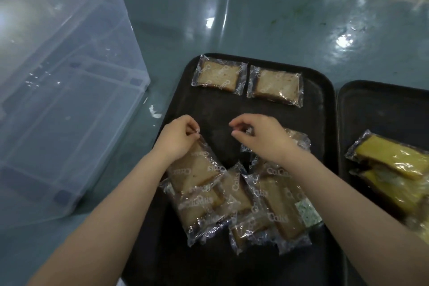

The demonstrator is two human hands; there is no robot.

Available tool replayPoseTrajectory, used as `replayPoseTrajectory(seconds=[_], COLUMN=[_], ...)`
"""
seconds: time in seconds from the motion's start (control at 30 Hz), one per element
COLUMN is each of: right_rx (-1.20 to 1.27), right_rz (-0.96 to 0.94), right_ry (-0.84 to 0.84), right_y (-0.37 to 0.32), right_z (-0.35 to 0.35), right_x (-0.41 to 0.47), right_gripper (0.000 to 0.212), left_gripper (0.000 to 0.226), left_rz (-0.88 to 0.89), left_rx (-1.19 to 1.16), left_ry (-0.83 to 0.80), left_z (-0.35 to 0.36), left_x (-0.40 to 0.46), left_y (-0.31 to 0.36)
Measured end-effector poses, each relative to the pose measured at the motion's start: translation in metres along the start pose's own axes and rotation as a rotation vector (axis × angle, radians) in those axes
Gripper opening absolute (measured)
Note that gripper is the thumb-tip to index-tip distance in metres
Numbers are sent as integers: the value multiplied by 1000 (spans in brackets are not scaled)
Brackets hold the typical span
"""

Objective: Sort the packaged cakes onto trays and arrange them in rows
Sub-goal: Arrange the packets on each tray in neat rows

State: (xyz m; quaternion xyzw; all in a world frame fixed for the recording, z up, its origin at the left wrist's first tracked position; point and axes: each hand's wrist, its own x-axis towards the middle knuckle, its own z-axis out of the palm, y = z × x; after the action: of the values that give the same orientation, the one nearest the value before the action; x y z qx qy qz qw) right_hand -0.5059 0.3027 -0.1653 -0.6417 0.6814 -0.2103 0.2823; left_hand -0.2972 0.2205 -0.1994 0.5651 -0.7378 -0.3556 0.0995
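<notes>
A black tray [325,109] lies on the worktop [267,37], which is covered in glossy clear film, and a second black tray [362,109] sits just beside its right edge with only a thin strip of worktop between them. Along the far edge of the first tray two wrapped brown cakes lie flat in a row, the left cake [218,75] near the far left corner and the right cake [275,83] just beside it; the far right corner of the tray is bare, and a wide band of bare tray runs between this row and the hands. At the near half a loose pile of wrapped brown cakes [246,202] overlaps untidily. The left hand [178,137] pinches the far corner of the wrapper of a tilted cake [197,167] at the left edge of the pile. The right hand [260,137] has its fingers curled over another wrapped cake [297,139], pinching its wrapper. On the second tray wrapped yellow cakes [392,169] are heaped toward its near right side. A large clear plastic tub [69,90] stands on the worktop to the left, apart from the tray's left edge
</notes>
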Motion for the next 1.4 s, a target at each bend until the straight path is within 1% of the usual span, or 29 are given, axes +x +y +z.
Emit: replayPoseTrajectory(seconds=[0.07, 0.13, 0.2, 0.27, 0.33, 0.4, 0.43, 0.5, 0.6, 0.7, 0.77, 0.87, 0.93, 1.03, 1.1, 1.2, 1.27, 1.33, 1.4], right_rx=[88, 185, 230, 260, 351, 407, 406, 409, 434, 436, 457, 553, 487, 145, -17, -82, -82, -77, -80], right_rz=[48, 97, 150, 207, 279, 330, 346, 372, 401, 416, 408, 401, 384, 265, 221, 270, 309, 342, 374], right_ry=[-29, -105, -133, -74, 48, 184, 228, 260, 285, 328, 313, 279, 278, 218, 159, 124, 142, 169, 186], right_y=[-12, -20, -23, -21, -18, -15, -13, -10, -8, -4, -2, 0, 2, 6, 9, 16, 21, 24, 28], right_z=[7, 15, 22, 27, 28, 28, 28, 29, 32, 32, 30, 27, 24, 20, 15, 2, -7, -13, -17], right_x=[-4, -3, 2, 9, 16, 23, 26, 34, 42, 47, 51, 55, 54, 42, 32, 11, -6, -23, -39], right_gripper=[34, 52, 60, 57, 48, 37, 34, 30, 30, 30, 33, 40, 42, 41, 39, 37, 30, 21, 17], left_gripper=[16, 12, 12, 13, 17, 23, 27, 36, 47, 53, 56, 63, 69, 77, 80, 80, 79, 75, 70], left_rz=[-28, -48, -87, -156, -217, -188, -146, -35, 164, 338, 367, 315, 288, 268, 253, 243, 270, 321, 403], left_rx=[-85, -206, -345, -478, -588, -599, -565, -419, -82, 255, 379, 525, 586, 612, 609, 634, 678, 646, 576], left_ry=[124, 236, 271, 285, 325, 382, 390, 347, 255, 270, 205, 56, 7, -27, -41, -52, -16, 29, 23], left_z=[-3, -7, -11, -13, -16, -16, -15, -9, 3, 15, 21, 28, 32, 36, 37, 34, 31, 27, 26], left_x=[1, 5, 7, 8, 8, 7, 6, 5, 1, -3, -2, 8, 16, 23, 25, 24, 22, 17, 10], left_y=[1, 4, 7, 7, 6, 5, 5, 3, 4, 3, 2, -3, -5, -6, -4, 0, 5, 12, 19])
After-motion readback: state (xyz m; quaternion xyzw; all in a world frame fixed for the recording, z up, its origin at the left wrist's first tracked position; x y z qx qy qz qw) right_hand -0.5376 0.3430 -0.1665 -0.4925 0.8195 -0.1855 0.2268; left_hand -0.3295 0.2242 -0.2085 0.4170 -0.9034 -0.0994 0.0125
